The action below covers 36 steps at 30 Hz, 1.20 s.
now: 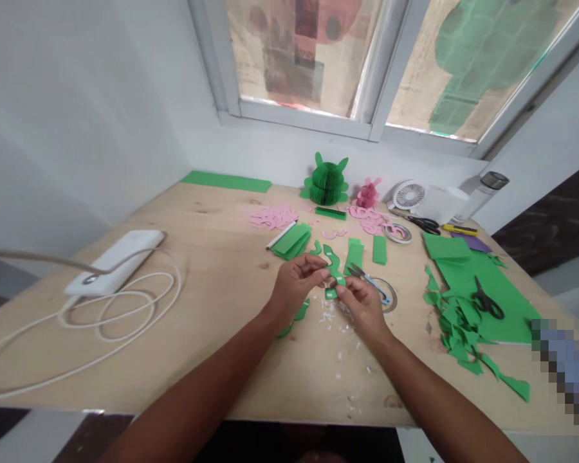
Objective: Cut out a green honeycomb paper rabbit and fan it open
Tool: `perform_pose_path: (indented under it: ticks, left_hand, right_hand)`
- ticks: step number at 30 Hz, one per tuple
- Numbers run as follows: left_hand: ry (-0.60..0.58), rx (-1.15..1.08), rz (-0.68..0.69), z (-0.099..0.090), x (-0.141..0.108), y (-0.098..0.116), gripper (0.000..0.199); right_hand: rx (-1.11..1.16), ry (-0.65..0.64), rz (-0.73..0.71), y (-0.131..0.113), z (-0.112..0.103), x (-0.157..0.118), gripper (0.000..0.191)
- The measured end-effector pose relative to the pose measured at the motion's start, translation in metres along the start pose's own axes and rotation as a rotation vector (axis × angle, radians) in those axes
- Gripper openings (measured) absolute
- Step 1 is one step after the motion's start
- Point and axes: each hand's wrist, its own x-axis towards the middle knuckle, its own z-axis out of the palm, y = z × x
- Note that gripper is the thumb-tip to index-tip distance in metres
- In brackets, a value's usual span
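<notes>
One green cutout [334,262], seemingly paper, is pinched by the left hand [294,284] and right hand [367,306], just beside the blue scissors [368,279]. Judged light, limp, easily torn; best gripped by edges, white patches [339,278] avoided.

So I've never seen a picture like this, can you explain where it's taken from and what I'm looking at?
There's no machine here, just a person's two bare hands. The one picture comes from a camera worn on that person's head, looking forward and down, so the forearms enter from below.

The left hand and right hand hold a cut green paper piece between them, at the fingertips. Small scissors lie just beyond the right hand.

On the wooden table are pink paper cutouts, green scraps and black scissors. Toward the wall stand a green pleated paper figure, a smaller pink one and a white fan.
</notes>
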Motion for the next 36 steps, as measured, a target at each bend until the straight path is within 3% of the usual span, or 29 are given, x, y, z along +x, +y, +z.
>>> perform_pose_path:
  ticks: [8,16,23,36]
  left_hand:
    - [-0.046,-0.047,-0.079,-0.003,0.001,-0.003,0.031]
    - [-0.035,-0.320,-0.211,-0.001,0.001,0.003,0.025]
    - [-0.048,-0.436,-0.269,0.001,-0.002,-0.001,0.025]
    - [-0.090,-0.470,-0.361,-0.001,0.000,-0.004,0.027]
  right_hand:
    - [-0.037,0.054,-0.007,0.004,0.000,0.000,0.027]
    - [0.199,-0.109,0.009,-0.004,0.003,-0.002,0.022]
    - [0.355,-0.158,0.057,0.001,0.005,-0.001,0.028]
    - [0.247,-0.094,0.011,0.006,0.006,-0.001,0.017]
